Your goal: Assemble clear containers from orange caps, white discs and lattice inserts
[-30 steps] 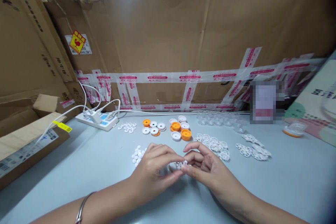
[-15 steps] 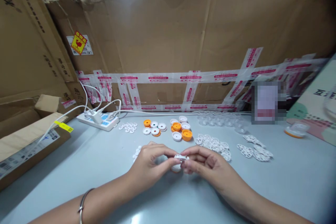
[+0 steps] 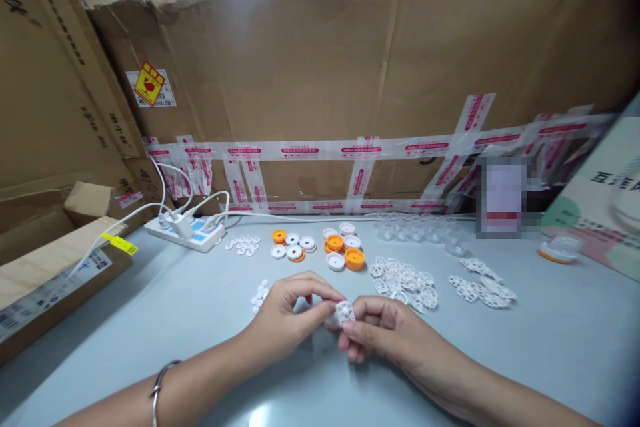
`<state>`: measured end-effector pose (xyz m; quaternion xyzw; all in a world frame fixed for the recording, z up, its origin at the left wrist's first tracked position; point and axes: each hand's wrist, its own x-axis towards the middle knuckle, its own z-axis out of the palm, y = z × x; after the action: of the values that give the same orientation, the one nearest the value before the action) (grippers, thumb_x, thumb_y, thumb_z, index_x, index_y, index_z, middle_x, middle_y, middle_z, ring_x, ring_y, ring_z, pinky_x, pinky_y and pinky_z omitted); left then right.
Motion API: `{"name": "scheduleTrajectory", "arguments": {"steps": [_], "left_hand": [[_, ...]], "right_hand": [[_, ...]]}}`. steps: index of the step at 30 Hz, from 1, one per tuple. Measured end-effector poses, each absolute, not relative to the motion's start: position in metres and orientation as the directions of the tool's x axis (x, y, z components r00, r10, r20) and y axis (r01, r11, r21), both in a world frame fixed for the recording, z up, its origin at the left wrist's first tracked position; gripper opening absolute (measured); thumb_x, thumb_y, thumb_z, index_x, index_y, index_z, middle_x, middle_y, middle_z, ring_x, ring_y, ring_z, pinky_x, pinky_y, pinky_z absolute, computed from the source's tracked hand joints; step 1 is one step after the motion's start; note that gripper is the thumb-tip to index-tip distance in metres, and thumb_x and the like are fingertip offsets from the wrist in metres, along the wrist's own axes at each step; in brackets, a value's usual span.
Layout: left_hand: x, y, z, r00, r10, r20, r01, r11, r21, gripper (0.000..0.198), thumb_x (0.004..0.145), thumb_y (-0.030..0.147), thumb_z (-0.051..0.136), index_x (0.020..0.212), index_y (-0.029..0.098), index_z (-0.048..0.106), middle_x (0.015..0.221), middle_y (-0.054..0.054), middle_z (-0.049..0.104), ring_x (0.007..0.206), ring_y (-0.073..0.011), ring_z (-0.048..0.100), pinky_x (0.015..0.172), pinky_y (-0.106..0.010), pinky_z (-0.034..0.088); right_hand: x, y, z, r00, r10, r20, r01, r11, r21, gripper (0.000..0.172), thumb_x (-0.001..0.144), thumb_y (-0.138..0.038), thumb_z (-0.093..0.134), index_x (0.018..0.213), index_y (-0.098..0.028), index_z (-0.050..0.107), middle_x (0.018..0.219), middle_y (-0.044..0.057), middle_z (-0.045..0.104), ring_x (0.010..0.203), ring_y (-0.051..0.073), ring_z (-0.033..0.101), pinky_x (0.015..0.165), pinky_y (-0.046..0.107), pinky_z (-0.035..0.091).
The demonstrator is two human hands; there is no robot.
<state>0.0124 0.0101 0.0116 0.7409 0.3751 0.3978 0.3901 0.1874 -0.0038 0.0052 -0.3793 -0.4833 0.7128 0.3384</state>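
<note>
My left hand (image 3: 287, 317) and my right hand (image 3: 383, 330) meet over the grey table, both pinched on a small white plastic disc with holes (image 3: 345, 312). Something round and pale sits under the disc between my fingers; I cannot make it out. A silver bangle (image 3: 159, 383) circles my left wrist. Small white buttons (image 3: 260, 293) lie just left of my left hand. White perforated discs (image 3: 407, 279) are heaped just beyond my right hand.
Orange and white caps (image 3: 343, 245) sit mid-table, clear domes (image 3: 420, 230) behind them. More white discs (image 3: 483, 287) lie right. A power strip (image 3: 185, 232) with cables is back left. Cardboard walls (image 3: 320, 80) ring the table; a carton (image 3: 50, 273) stands left.
The white disc has tilted up and now faces the camera between my fingertips. Both hands stayed together and shifted slightly toward me.
</note>
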Motion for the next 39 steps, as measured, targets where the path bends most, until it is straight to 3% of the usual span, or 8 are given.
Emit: {"name": "scheduleTrajectory", "arguments": {"steps": [5,8,11,16,20,28,33,39], "left_hand": [[0.012,0.015,0.010,0.402,0.864,0.303,0.288,-0.434,0.854,0.014,0.080,0.018,0.056,0.082,0.014,0.069,0.080,-0.006,0.066,0.075,-0.0154,0.060,0.072,-0.027,0.045],[0.016,0.026,0.012,0.438,0.836,0.331,0.385,-0.507,0.771,0.014,0.081,0.018,0.054,0.085,0.015,0.067,0.084,-0.005,0.065,0.081,-0.0154,0.060,0.076,-0.028,0.045],[0.029,0.045,0.015,0.616,0.725,0.308,0.475,-0.654,0.588,0.013,0.080,0.016,0.057,0.089,0.015,0.066,0.087,-0.005,0.064,0.082,-0.0159,0.059,0.076,-0.028,0.045],[0.064,0.072,0.012,0.866,0.465,0.183,0.454,-0.885,0.099,0.019,0.080,0.011,0.055,0.095,0.015,0.065,0.094,-0.008,0.063,0.088,-0.0201,0.057,0.079,-0.030,0.044],[0.081,0.078,0.006,0.902,0.414,0.124,0.421,-0.906,-0.038,0.016,0.082,0.011,0.052,0.086,0.015,0.067,0.085,-0.008,0.063,0.079,-0.0212,0.058,0.072,-0.031,0.044],[0.065,0.075,0.013,0.851,0.461,0.253,0.448,-0.887,0.109,0.008,0.077,0.012,0.056,0.081,0.013,0.063,0.092,-0.007,0.062,0.086,-0.0157,0.057,0.079,-0.024,0.043],[0.022,0.048,0.033,0.651,0.682,0.332,0.477,-0.709,0.520,0.008,0.071,0.008,0.056,0.075,0.015,0.057,0.076,0.000,0.063,0.073,-0.0120,0.056,0.070,-0.023,0.043],[-0.006,0.023,0.028,0.480,0.850,0.216,0.408,-0.435,0.803,0.006,0.075,0.020,0.053,0.074,0.015,0.053,0.071,-0.001,0.057,0.064,-0.0109,0.051,0.061,-0.023,0.042]], "right_hand": [[0.186,-0.006,0.002,-0.514,0.838,-0.183,-0.030,-0.231,-0.972,0.030,0.064,-0.043,0.071,0.067,-0.013,0.067,0.063,0.001,0.065,0.059,0.009,0.057,0.062,0.022,0.045],[0.186,-0.013,0.002,-0.558,0.800,-0.218,0.037,-0.239,-0.970,0.024,0.056,-0.034,0.078,0.066,-0.014,0.068,0.060,-0.001,0.063,0.059,0.008,0.056,0.062,0.021,0.044],[0.185,-0.019,0.003,-0.606,0.755,-0.250,0.051,-0.277,-0.960,0.023,0.048,-0.024,0.082,0.064,-0.014,0.068,0.063,-0.002,0.064,0.060,0.008,0.057,0.062,0.021,0.043],[0.185,-0.016,0.003,-0.619,0.744,-0.249,-0.070,-0.369,-0.927,0.027,0.047,-0.024,0.082,0.061,-0.013,0.062,0.059,-0.002,0.066,0.057,0.007,0.061,0.061,0.020,0.046],[0.187,-0.012,0.002,-0.614,0.756,-0.227,-0.126,-0.378,-0.917,0.030,0.048,-0.027,0.082,0.064,-0.012,0.062,0.062,0.000,0.068,0.054,0.006,0.061,0.060,0.020,0.048],[0.192,-0.008,0.004,-0.582,0.795,-0.170,-0.116,-0.289,-0.950,0.027,0.059,-0.035,0.076,0.067,-0.012,0.066,0.058,-0.002,0.064,0.055,0.005,0.058,0.060,0.019,0.046],[0.195,-0.004,0.004,-0.512,0.853,-0.103,-0.065,-0.157,-0.985,0.028,0.064,-0.041,0.072,0.075,-0.015,0.070,0.067,0.001,0.067,0.061,0.009,0.058,0.065,0.024,0.047],[0.197,0.003,0.005,-0.380,0.920,-0.095,0.012,-0.097,-0.995,0.028,0.068,-0.043,0.069,0.081,-0.018,0.071,0.071,0.001,0.068,0.066,0.012,0.058,0.067,0.025,0.045]]}}
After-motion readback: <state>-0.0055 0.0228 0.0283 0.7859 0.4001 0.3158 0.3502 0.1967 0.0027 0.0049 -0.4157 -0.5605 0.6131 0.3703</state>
